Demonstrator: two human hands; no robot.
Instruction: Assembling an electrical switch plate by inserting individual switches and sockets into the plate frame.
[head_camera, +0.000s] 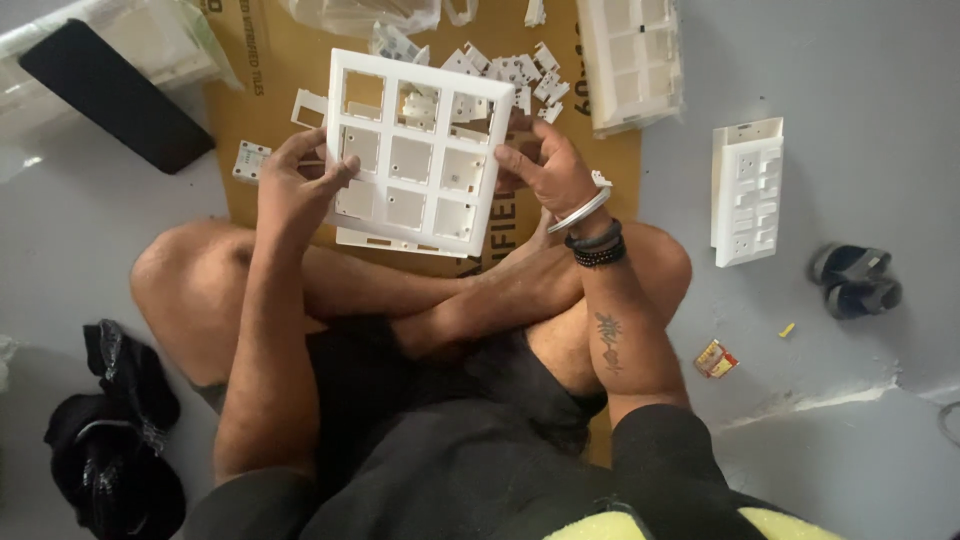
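White grid frame (415, 150) tilted clockwise (squarish), both hands gripping.

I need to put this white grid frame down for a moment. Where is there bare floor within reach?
Bare grey floor lies between the cardboard sheet and the white switch plate on the right, and left of the knee, below the black slab. The cardboard top is crowded with small white parts. Both hands hold the frame.

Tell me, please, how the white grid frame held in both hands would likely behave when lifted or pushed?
The white grid frame probably stays stiff: the left hand and right hand grip only its edges, yet it shows no sag. It is likely light, being mostly open cells. Its thin ribs might snap if twisted.
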